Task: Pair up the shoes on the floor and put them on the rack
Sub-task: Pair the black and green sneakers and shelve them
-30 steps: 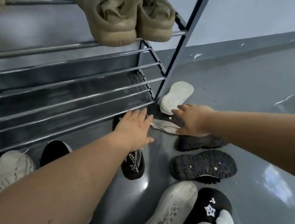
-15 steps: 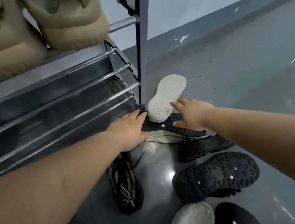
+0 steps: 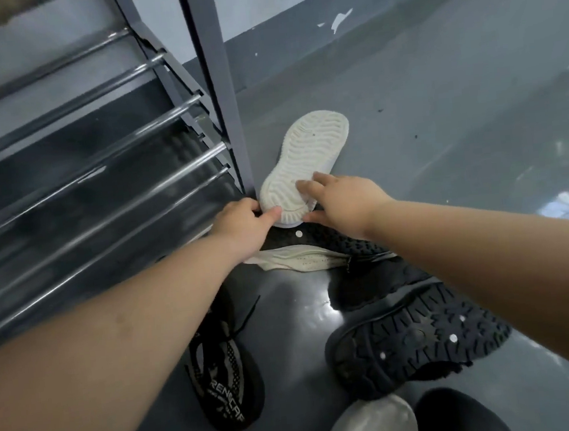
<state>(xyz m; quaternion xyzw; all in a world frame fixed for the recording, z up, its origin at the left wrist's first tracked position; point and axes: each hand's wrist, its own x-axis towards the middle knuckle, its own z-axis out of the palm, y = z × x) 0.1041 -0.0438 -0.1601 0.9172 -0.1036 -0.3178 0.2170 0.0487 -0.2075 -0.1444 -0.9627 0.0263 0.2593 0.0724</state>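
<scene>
While the left hand [image 3: 242, 220] pinches the near end of the white-soled shoe [image 3: 306, 165], the right hand [image 3: 340, 200] rests spread fingers on its upturned, ridged sole.

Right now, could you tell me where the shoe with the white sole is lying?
In the head view the white-soled shoe lies sole-up on the floor, just right of the rack's upright post, with the left hand and right hand at its near end.
</scene>
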